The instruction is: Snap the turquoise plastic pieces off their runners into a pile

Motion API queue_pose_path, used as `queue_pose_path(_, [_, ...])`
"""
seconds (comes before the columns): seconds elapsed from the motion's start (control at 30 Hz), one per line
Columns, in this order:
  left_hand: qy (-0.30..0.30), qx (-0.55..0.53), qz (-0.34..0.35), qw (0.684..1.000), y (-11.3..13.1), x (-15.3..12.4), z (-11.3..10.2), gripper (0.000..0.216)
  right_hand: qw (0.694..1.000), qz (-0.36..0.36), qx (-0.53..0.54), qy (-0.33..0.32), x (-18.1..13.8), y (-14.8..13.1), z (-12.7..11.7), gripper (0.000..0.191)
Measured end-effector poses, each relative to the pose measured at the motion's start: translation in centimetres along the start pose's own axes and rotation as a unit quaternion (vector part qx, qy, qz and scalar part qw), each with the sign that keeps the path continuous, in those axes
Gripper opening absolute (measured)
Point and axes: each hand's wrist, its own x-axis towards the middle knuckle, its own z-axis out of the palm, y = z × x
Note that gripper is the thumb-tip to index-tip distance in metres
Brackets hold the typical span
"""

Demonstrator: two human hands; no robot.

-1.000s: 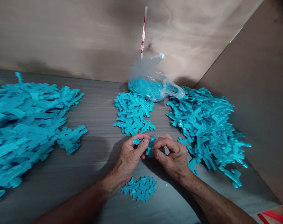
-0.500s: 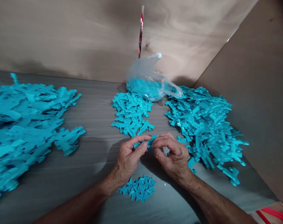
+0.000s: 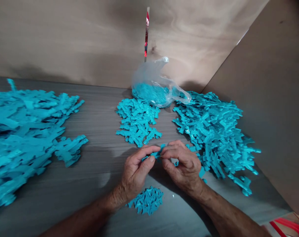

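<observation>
A small turquoise plastic piece is pinched between the thumb and fingers of my left hand. My right hand meets it from the other side, thumb and forefinger closed at the piece's right end; the fingers partly hide its shape. Below the hands lies a little heap of star-like turquoise bits. Just beyond them, a middle pile of turquoise pieces rests on the grey table.
A clear plastic bag with turquoise pieces inside leans by the back wooden panel. Large turquoise piles lie at the left and right. A wooden side panel bounds the right.
Both hands stay together at the same piece, with the fingers shifting only slightly. The whole view has moved a little, so the scene sits slightly further left.
</observation>
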Motion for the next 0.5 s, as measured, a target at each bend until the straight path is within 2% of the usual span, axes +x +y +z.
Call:
queue_pose_path(0.13, [0.003,0.058,0.078,0.995,0.18,0.03,0.06,0.023,1.0,0.008,0.009,0.01,-0.23,0.05,0.1,0.018])
queue_pose_path(0.23, [0.011,0.088,0.11,0.99,0.29,0.09,0.15,0.023,0.999,0.015,0.023,0.017,-0.32,0.0,0.13,0.018])
queue_pose_path(0.4, [0.026,0.102,0.101,0.989,0.36,0.16,0.3,0.022,0.998,0.047,0.041,0.017,-0.22,-0.15,0.06,0.019])
queue_pose_path(0.5, [0.028,0.105,0.1,0.989,0.24,0.18,0.36,0.021,0.998,0.041,0.038,0.018,-0.17,-0.2,0.07,0.019])
